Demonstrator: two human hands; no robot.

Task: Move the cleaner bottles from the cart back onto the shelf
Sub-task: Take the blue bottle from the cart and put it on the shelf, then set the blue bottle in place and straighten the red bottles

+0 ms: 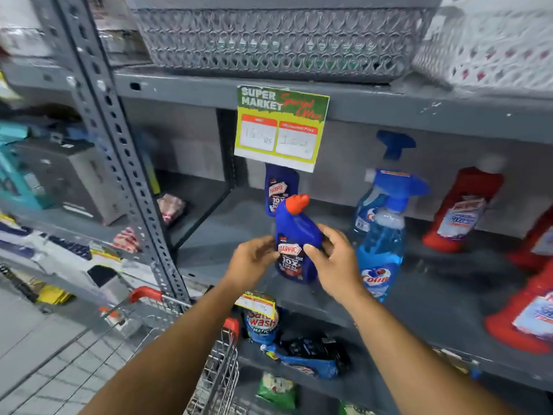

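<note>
A blue Harpic cleaner bottle (294, 232) with an orange-red cap stands upright near the front of the grey shelf (227, 232). My left hand (254, 260) grips its left side and my right hand (335, 259) grips its right side, thumb across the label. A second blue Harpic bottle (279, 187) stands behind it, partly hidden by a price sign. The wire cart (215, 372) with red handle ends sits at the lower left below my arms; what it holds is not visible.
Two blue Colin spray bottles (381, 253) stand right of the held bottle. Red cleaner bottles (463, 211) fill the shelf's right end. A "Super Market" price sign (281, 127) hangs from the shelf above. Grey baskets (281, 40) sit overhead. Detergent packs (263, 322) lie below.
</note>
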